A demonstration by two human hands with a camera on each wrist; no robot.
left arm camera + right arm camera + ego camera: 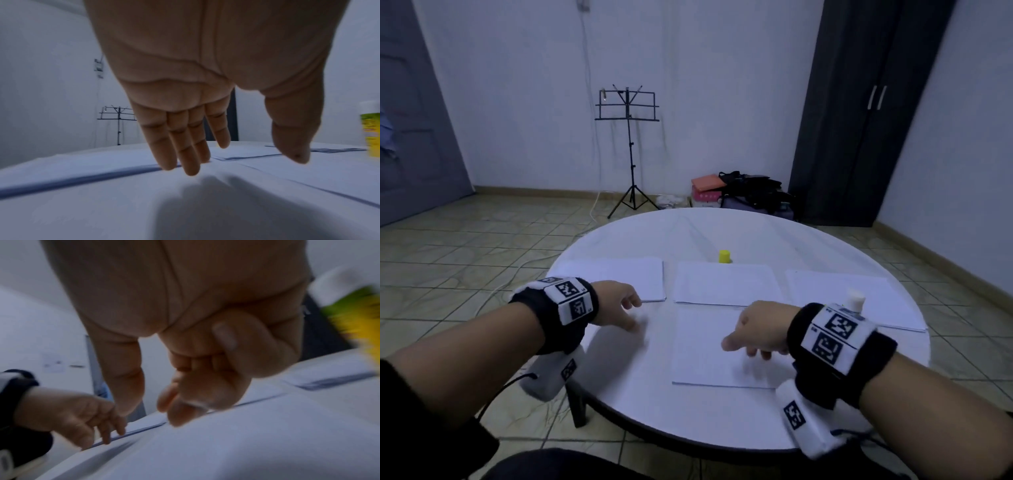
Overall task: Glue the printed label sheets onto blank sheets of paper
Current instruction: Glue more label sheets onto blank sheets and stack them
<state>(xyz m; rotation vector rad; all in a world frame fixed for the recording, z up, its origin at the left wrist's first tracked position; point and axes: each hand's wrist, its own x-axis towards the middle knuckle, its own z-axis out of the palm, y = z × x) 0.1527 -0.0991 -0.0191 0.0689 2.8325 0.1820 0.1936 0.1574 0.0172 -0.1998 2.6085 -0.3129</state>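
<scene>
On the round white table [722, 229], three low stacks of paper lie in a row: left [616, 279], middle [726, 282], right [835, 291]. A single white sheet [702, 359] lies in front of them; no print is legible on it. My left hand [628, 313] hovers by that sheet's left edge, and the left wrist view shows the left hand [242, 160] with straight fingers [191, 167], holding nothing. My right hand [743, 347] is over the sheet's right part. In the blurred right wrist view its fingers [224, 353] are curled, empty. An uncapped glue stick [855, 301] stands behind my right wrist.
A yellow cap [724, 256] stands behind the middle stack. Beyond the table are a music stand [628, 113], bags and boxes on the floor [739, 192], and a dark wardrobe [859, 113]. A cable hangs by my left wrist at the table's near edge.
</scene>
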